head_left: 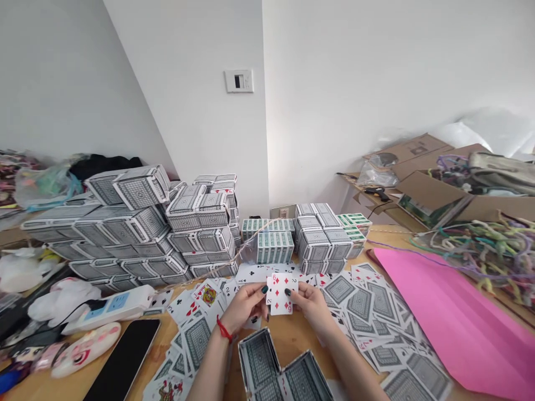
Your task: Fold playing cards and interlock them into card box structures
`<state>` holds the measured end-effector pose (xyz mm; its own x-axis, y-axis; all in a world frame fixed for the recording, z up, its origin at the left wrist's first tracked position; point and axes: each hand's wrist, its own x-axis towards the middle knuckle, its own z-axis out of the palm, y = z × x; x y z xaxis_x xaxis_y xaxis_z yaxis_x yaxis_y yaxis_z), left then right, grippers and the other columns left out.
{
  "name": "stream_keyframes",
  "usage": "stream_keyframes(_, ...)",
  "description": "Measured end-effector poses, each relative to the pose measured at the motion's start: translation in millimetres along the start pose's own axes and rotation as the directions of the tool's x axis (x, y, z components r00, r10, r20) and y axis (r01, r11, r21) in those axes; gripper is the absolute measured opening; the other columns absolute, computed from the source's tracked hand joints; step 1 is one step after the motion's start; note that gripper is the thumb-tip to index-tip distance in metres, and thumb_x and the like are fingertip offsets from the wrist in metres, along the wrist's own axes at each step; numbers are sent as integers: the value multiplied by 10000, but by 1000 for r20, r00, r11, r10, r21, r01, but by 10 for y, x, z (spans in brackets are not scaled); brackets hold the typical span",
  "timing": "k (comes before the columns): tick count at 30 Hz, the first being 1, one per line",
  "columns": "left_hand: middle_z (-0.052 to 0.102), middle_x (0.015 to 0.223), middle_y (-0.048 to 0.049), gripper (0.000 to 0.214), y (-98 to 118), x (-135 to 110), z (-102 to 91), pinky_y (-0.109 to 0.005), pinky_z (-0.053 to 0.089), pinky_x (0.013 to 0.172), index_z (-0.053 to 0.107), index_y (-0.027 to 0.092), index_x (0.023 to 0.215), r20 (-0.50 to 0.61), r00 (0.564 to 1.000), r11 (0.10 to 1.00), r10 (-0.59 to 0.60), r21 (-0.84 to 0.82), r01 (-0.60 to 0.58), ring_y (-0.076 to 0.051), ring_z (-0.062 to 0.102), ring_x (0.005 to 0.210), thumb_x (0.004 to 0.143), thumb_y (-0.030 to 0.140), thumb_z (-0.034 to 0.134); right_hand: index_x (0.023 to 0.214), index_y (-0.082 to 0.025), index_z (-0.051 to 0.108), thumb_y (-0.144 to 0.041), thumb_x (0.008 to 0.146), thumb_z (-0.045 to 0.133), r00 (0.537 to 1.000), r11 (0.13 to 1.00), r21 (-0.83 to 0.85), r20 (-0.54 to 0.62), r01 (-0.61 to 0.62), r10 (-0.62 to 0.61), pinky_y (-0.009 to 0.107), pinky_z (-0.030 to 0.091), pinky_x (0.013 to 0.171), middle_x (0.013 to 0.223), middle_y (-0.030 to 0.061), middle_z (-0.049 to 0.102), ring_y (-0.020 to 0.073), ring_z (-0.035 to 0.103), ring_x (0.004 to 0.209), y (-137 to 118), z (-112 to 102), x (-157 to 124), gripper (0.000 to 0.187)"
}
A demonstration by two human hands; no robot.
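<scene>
My left hand (246, 307) and my right hand (310, 303) meet over the middle of the wooden table (292, 337). Together they pinch a small fan of playing cards (281, 294), face up, with a six of diamonds in front. A red string circles my left wrist. Loose cards (359, 303) lie scattered face up and face down around both hands. Just below my hands stand two open card boxes (276, 373) with patterned backs.
Stacks of wrapped card packs (137, 223) fill the back left and centre (321, 234). A pink sheet (451, 317) lies at the right, beside cardboard boxes (434, 195) and coloured cords (485, 245). A black phone (125, 356), a power strip (112, 306) and plush toys (62, 295) sit at the left.
</scene>
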<state>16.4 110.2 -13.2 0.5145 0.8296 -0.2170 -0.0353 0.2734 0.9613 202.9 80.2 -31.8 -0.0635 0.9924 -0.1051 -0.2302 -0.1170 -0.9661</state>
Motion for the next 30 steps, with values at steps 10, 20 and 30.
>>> stream_keyframes(10, 442, 461, 46, 443, 6, 37, 13, -175, 179, 364, 644, 89, 938, 7, 998, 992, 70, 106, -70, -41, 356, 340, 760, 481, 540, 657, -165, 564, -461, 665, 680, 999, 997, 76, 39, -24, 21, 321, 471, 613, 652, 40, 665, 196, 611, 598, -70, 38, -22, 318)
stream_keyframes(20, 497, 504, 25, 432, 31, 76, 106, -179, 175, 368, 677, 69, 905, -104, 991, 992, 83, 104, -73, -23, 331, 337, 712, 448, 603, 687, -170, 577, -500, 640, 681, 999, 999, 35, 26, -26, 25, 309, 469, 579, 604, 25, 642, 202, 606, 600, -22, 18, 11, 350)
stream_keyframes(30, 384, 344, 72, 318, 44, 100, 194, -195, 179, 373, 525, 150, 507, -250, 964, 979, 89, 200, -38, -48, 314, 304, 674, 411, 597, 670, -169, 583, -537, 597, 696, 1000, 998, 68, 25, -19, 17, 314, 469, 600, 608, 20, 645, 193, 602, 585, -73, 33, -1, 392)
